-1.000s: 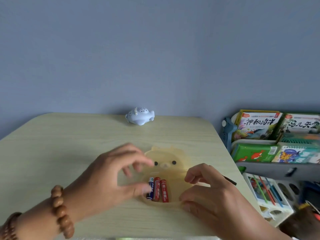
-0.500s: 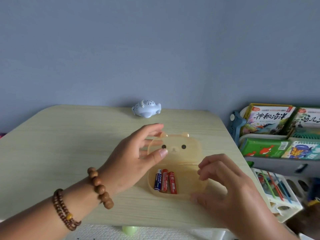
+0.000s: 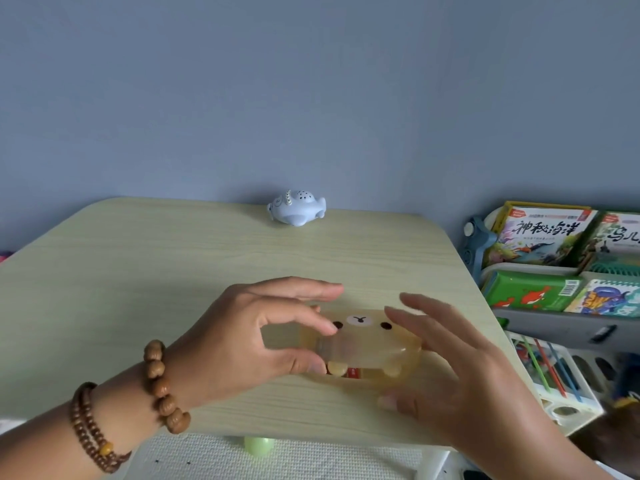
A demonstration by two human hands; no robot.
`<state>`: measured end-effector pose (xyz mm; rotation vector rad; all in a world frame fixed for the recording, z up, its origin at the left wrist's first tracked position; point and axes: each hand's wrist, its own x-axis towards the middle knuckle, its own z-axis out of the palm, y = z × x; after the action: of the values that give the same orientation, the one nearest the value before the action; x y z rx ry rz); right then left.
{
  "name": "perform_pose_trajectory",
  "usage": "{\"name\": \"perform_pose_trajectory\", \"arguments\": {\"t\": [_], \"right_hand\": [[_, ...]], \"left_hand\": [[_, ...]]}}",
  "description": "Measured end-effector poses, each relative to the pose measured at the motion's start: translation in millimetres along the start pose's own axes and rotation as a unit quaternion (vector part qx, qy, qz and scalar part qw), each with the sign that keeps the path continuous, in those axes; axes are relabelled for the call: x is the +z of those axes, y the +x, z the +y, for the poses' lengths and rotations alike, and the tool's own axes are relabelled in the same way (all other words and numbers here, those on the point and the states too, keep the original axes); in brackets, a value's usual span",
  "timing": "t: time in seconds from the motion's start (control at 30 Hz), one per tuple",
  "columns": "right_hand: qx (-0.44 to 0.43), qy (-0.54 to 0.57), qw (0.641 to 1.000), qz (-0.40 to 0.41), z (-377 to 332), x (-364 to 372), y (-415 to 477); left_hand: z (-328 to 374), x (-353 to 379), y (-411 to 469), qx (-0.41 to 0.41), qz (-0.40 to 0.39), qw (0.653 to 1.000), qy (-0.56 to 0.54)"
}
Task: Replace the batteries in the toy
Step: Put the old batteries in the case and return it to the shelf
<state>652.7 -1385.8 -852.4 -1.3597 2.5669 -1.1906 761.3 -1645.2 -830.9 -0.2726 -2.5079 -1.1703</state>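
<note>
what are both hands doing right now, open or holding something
Left hand: pinching the lid of the bear-face box between thumb and fingers.
Right hand: open, fingers straight beside the box, thumb touching its near corner.

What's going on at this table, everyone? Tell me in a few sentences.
A person is handling a translucent yellow bear-faced case on the pale wooden table. The left hand pinches its left end between thumb and fingers. The right hand, fingers straight, has its thumb at the front right corner. The lid lies nearly shut, and a red battery shows through the front gap. A small pale blue toy sits at the table's far edge.
</note>
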Motion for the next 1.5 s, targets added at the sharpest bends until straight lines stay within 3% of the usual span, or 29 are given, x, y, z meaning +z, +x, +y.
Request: {"name": "perform_pose_trajectory", "arguments": {"t": [0.17, 0.37, 0.63, 0.77, 0.97, 1.1, 1.27, 1.5], "right_hand": [[0.002, 0.009, 1.0, 0.015, -4, -2, 2], [0.041, 0.031, 0.999, 0.017, -13, -4, 7], [0.049, -0.001, 0.999, -0.01, -15, -4, 7], [0.02, -0.066, 0.993, -0.095, -19, -10, 4], [-0.038, -0.191, 0.979, -0.061, -34, -20, 14], [-0.067, -0.189, 0.978, -0.058, -48, -34, 23], [-0.104, -0.174, 0.978, -0.047, -44, -32, 23], [-0.147, -0.139, 0.979, 0.004, -25, -13, 21]], "left_hand": [[0, 2, 1, 0.012, -0.028, 0.998, 0.054], [1, 1, 1, -0.05, -0.035, 0.998, 0.034], [-2, 2, 1, -0.056, -0.052, 0.996, 0.042], [-2, 4, -1, -0.024, -0.102, 0.988, 0.113], [5, 7, 2, 0.005, -0.064, 0.995, 0.071], [17, -1, 2, -0.012, -0.097, 0.992, 0.077], [27, 10, 3, 0.033, -0.007, 0.989, 0.144], [15, 13, 0, 0.045, -0.006, 0.989, 0.144]]}}
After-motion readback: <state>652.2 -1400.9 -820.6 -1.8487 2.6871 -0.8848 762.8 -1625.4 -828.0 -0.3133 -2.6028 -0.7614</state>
